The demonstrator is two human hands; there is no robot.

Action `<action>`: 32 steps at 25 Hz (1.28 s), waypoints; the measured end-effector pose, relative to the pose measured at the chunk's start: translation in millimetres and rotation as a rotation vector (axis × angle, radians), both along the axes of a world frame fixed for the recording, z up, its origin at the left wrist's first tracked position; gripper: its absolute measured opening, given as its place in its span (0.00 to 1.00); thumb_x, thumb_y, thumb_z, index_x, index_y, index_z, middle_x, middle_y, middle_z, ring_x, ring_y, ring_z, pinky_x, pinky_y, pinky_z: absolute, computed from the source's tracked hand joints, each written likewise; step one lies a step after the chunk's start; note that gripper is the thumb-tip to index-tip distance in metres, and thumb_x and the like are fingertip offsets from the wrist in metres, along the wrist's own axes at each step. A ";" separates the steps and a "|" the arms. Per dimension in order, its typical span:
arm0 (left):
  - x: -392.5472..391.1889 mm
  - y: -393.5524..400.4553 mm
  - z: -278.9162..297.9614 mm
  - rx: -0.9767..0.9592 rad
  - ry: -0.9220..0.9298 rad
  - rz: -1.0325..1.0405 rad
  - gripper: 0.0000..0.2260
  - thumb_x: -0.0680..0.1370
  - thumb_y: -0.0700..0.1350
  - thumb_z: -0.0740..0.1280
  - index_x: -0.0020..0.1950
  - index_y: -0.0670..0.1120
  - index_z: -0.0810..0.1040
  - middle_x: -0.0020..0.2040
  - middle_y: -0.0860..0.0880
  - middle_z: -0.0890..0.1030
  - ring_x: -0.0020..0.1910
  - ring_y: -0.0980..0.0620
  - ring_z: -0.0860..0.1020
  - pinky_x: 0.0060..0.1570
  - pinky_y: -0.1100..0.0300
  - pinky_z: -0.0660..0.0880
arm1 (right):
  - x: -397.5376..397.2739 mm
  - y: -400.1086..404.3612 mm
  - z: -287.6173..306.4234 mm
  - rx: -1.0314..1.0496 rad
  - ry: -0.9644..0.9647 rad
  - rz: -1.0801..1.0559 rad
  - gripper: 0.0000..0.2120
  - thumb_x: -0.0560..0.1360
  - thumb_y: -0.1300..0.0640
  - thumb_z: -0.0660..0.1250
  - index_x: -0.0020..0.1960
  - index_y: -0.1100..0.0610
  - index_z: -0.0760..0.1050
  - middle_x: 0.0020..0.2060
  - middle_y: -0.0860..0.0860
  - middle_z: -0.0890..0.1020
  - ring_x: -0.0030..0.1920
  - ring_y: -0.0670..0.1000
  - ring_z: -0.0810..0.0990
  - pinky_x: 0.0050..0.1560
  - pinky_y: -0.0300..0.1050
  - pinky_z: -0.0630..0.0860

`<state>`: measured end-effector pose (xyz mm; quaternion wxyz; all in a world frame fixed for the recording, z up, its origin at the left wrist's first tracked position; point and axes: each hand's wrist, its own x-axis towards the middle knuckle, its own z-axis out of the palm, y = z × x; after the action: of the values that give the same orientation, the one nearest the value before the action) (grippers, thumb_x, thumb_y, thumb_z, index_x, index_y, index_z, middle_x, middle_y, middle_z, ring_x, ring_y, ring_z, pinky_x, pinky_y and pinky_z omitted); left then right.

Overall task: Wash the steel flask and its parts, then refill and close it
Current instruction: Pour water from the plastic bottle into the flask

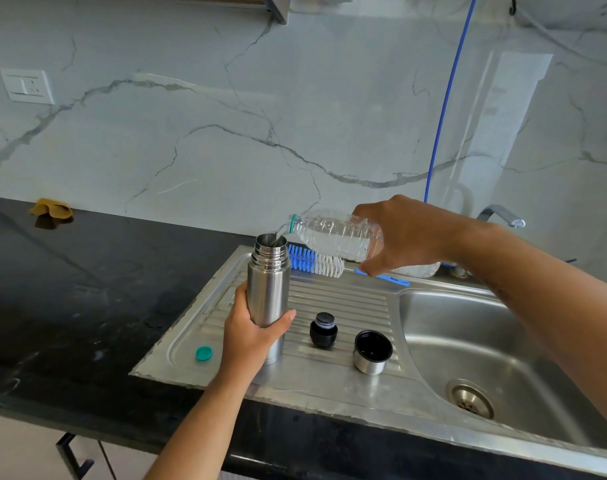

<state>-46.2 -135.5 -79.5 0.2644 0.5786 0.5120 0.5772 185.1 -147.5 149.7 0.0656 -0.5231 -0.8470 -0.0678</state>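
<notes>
In L hand point(252, 332) fingers: flask point(269, 289)

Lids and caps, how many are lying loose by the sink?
3, all on the steel draining board: teal bottle cap at the left, black stopper in the middle, steel cup lid nearest the basin.

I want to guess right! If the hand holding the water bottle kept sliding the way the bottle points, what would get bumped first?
Probably the steel flask: the right hand aims the plastic bottle at its open mouth, though depth is hard to judge.

both forearms bare, no sleeves in view.
</notes>
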 end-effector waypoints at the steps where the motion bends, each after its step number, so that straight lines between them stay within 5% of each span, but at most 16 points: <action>1: 0.0 -0.3 0.6 0.001 0.001 0.002 0.36 0.69 0.51 0.81 0.71 0.58 0.65 0.56 0.59 0.75 0.51 0.61 0.78 0.40 0.74 0.73 | -0.6 -0.4 0.7 -0.002 0.000 0.001 0.37 0.66 0.40 0.79 0.70 0.50 0.71 0.38 0.37 0.71 0.42 0.47 0.74 0.37 0.37 0.66; 10: -0.1 0.3 0.0 -0.002 -0.002 -0.004 0.38 0.70 0.51 0.81 0.74 0.54 0.65 0.58 0.56 0.76 0.52 0.59 0.78 0.42 0.72 0.74 | -0.1 1.8 3.5 -0.003 -0.007 -0.012 0.35 0.66 0.41 0.80 0.68 0.50 0.72 0.36 0.39 0.72 0.37 0.39 0.73 0.35 0.38 0.65; 32: -0.6 0.5 -1.9 0.015 -0.022 -0.018 0.37 0.70 0.51 0.81 0.73 0.56 0.65 0.57 0.58 0.76 0.52 0.58 0.79 0.40 0.72 0.76 | 3.4 -0.5 17.1 0.013 -0.062 -0.038 0.32 0.65 0.41 0.78 0.65 0.47 0.73 0.43 0.48 0.83 0.42 0.47 0.80 0.44 0.49 0.80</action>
<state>-46.7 -135.0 -81.4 0.2708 0.5789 0.4996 0.5849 188.5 -148.0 166.8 0.0416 -0.5365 -0.8380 -0.0908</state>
